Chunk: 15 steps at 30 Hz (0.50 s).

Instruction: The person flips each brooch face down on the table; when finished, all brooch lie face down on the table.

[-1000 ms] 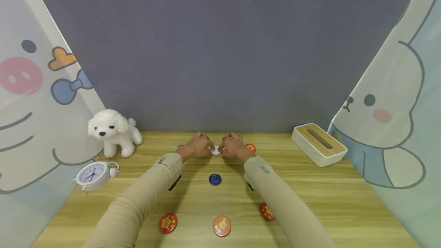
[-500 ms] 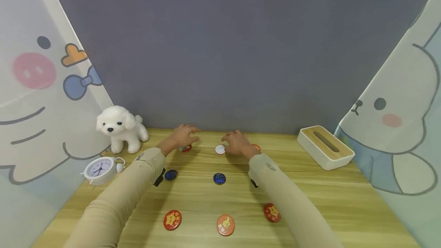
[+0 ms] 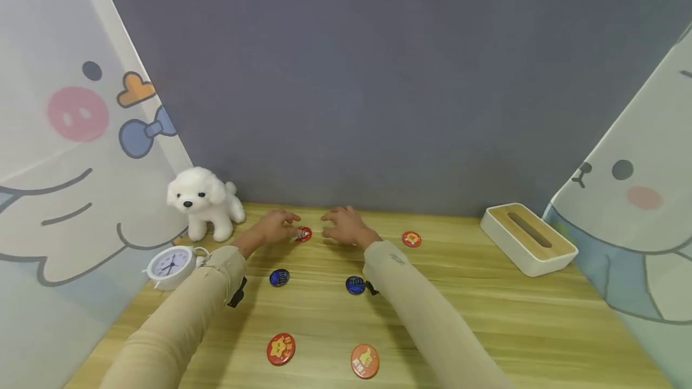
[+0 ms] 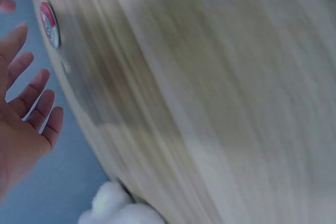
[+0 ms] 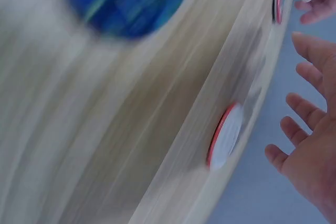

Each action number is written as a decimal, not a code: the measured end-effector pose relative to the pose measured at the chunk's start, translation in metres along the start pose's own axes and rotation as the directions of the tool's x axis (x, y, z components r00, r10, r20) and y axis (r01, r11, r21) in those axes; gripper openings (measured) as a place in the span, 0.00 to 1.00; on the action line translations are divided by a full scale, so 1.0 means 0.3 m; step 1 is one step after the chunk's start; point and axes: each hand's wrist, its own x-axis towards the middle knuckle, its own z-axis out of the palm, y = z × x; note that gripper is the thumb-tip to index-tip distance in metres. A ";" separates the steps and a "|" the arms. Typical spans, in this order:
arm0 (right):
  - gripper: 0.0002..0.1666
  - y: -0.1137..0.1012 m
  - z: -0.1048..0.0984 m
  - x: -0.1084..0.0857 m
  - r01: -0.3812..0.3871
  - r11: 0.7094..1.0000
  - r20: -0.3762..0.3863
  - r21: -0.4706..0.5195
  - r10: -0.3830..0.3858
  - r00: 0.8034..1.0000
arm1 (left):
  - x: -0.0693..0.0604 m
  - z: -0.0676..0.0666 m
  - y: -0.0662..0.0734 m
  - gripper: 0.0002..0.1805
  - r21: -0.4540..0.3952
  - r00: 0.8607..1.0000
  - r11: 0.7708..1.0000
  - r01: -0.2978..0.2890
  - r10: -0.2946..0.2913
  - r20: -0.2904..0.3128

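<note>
Head camera looks forward-down; closer, tilted wrist views share the tabletop (image 3: 530, 317)

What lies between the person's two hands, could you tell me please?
In the head view, a red badge lies between the left hand and the right hand, nearer the left.

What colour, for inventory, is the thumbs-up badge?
Orange-red badge, yellow thumb; best in head view.

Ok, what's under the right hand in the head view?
The right hand and wrist hide nearly all of a white-faced, red-rimmed badge, which the right wrist view shows on the tabletop. The badge's underside can't be seen.
</note>
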 end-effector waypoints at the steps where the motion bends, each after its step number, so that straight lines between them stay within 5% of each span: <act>1: 0.27 -0.010 0.006 0.010 0.001 1.000 -0.003 0.003 -0.001 1.000 | -0.003 0.002 -0.003 0.26 0.028 1.000 1.000 -0.002 0.003 -0.005; 6: 0.26 -0.035 0.040 0.048 -0.024 1.000 0.024 -0.013 0.024 0.999 | -0.010 0.009 -0.012 0.27 0.177 0.999 0.984 -0.034 0.035 0.001; 15: 0.27 -0.064 0.083 0.093 -0.020 1.000 0.035 -0.012 0.021 0.999 | -0.026 0.017 -0.024 0.25 0.215 0.997 0.975 -0.055 0.064 -0.034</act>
